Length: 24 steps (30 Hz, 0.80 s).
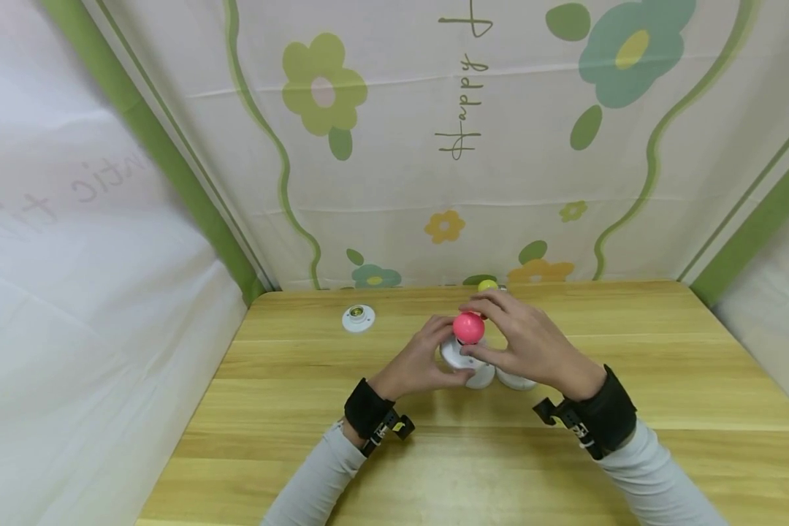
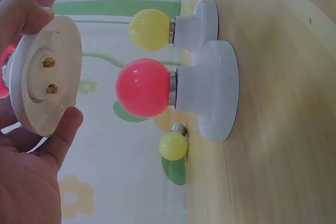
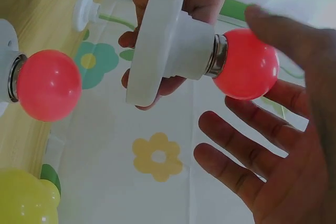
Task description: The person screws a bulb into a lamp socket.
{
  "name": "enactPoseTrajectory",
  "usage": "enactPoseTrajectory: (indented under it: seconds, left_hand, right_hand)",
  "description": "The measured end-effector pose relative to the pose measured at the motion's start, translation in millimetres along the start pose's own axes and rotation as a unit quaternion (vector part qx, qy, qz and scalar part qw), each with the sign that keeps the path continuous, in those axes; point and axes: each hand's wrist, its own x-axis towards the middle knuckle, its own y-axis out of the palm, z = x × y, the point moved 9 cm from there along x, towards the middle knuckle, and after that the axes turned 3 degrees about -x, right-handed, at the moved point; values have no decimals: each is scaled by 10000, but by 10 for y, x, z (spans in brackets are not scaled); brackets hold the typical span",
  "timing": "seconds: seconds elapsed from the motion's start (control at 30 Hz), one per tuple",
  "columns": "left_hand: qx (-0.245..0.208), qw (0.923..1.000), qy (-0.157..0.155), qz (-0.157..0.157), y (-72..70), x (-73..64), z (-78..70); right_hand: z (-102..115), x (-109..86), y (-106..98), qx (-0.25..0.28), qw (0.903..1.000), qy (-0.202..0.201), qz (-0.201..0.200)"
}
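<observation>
My left hand [image 1: 427,358] grips the rim of a white round lamp socket [image 1: 456,355] and holds it above the wooden table. A red light bulb [image 3: 247,66] stands in this socket, part of its metal cap showing at the collar. Around the bulb is my right hand [image 1: 532,340], thumb and index finger at its glass, the other fingers spread out beside it. In the left wrist view the underside of the held socket [image 2: 68,72] faces the camera, with two brass screws.
Beyond the held socket stand a second red bulb [image 2: 144,87] and a yellow bulb [image 2: 149,30], each in a white socket on the table. A loose yellow bulb [image 1: 486,286] lies near the back edge. One socket without a bulb [image 1: 358,318] sits at the back left.
</observation>
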Motion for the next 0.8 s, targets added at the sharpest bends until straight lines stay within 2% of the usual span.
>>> enactPoseTrajectory:
  seconds: [0.13,0.33,0.53,0.8]
  left_hand:
    - [-2,10000,-53,-26,-5,-3,7]
    - [9,10000,59,-58,-9,-3,-5]
    - [67,9998,150,-79,-10,-9,-20]
    - [72,10000,-4,-31,4,-9,0]
  right_hand:
    - [-3,-10,3,310,9993,82,198]
    - [40,-17,7,643,9973,-218,266]
    - [27,-15,3,460,9986,-226,152]
    - [3,-13,-11,38,9999,-96,-22]
